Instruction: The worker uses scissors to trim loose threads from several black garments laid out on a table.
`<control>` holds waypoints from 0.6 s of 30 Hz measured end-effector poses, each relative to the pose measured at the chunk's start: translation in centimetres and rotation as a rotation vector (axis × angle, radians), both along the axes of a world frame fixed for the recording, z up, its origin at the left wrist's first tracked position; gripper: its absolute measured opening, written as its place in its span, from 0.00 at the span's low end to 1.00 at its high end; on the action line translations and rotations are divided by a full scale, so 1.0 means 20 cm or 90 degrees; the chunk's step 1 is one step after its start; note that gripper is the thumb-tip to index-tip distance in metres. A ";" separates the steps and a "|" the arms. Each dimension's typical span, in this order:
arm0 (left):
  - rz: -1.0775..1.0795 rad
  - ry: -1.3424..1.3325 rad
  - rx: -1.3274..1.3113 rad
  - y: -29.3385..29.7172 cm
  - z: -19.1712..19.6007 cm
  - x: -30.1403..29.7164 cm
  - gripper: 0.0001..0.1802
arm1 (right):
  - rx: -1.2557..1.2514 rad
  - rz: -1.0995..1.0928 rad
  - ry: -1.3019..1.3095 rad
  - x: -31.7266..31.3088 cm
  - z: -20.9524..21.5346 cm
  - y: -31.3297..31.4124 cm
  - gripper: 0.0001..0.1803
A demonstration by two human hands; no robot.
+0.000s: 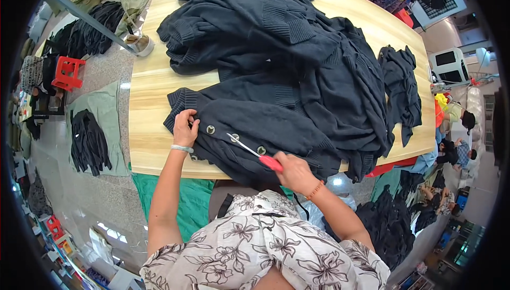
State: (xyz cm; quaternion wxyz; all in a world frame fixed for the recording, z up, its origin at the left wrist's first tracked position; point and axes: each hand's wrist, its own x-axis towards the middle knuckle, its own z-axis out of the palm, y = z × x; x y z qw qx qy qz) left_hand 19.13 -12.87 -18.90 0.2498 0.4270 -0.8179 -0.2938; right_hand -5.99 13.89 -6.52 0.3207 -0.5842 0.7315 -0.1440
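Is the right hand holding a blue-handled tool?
No, the right hand grips a red-handled tool over the dark garment.

A long bench (154, 77) of pale wood with rounded corners fills the middle of the room, standing on a grey speckled floor (95, 194). Left of the bench, green cloths (103, 106) lie spread on the floor, and beyond them stands a red plastic stool (67, 72). A grey metal bar (90, 21) slants past the bench's far left corner. Right of the bench sit white machines with dark screens (449, 64). Light glares off the floor near the bench's left edge, and people sit on the floor to its right (457, 149)
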 end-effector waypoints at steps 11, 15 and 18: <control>-0.131 0.017 -0.117 0.10 0.30 -0.05 0.28 | -0.050 -0.017 -0.047 0.05 0.04 -0.17 0.13; -0.152 -0.031 0.097 0.25 0.18 -0.13 0.23 | 0.059 0.011 0.009 -0.03 0.05 -0.02 0.14; -0.105 0.030 0.197 0.19 0.08 -0.10 0.13 | 0.109 0.040 0.018 -0.02 0.07 -0.02 0.14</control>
